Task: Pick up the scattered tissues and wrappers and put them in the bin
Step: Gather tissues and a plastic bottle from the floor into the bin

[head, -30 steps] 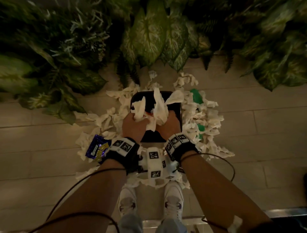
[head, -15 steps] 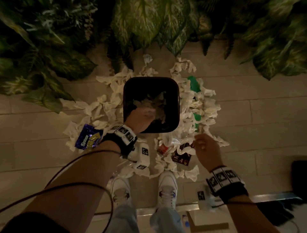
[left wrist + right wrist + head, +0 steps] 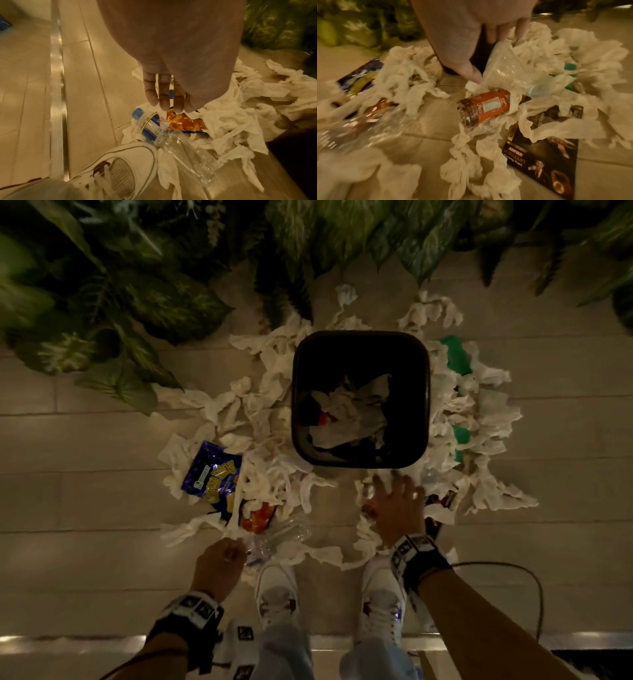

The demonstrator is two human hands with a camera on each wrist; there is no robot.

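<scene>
A black square bin (image 3: pixel 359 340) stands on the floor with crumpled tissues (image 3: pixel 346 412) inside it. White tissues (image 3: pixel 260 405) lie all round it. My left hand (image 3: pixel 239 546) hangs empty, its straight fingers (image 3: pixel 163 100) just above an orange wrapper (image 3: pixel 187 123) and a clear bottle (image 3: pixel 154 128). My right hand (image 3: pixel 394 484) is spread low in front of the bin. Its thumb (image 3: pixel 474 77) and fingers touch a clear plastic bag (image 3: pixel 501 65) lying on tissues (image 3: pixel 530 115); nothing is gripped.
A purple wrapper (image 3: pixel 212 474) lies left of the bin and green wrappers (image 3: pixel 455 354) right of it. A red-labelled bottle (image 3: pixel 486 108) and a black coffee sachet (image 3: pixel 542 162) lie by my right hand. Leafy plants (image 3: pixel 137 285) line the far side. My white shoes (image 3: pixel 277 590) stand near a metal floor strip (image 3: pixel 68 640).
Both hands dropped a bunch of tissues into the bin. The left hand then drew back out to the litter by my left shoe. The right hand reached forward onto the pile before the bin.
</scene>
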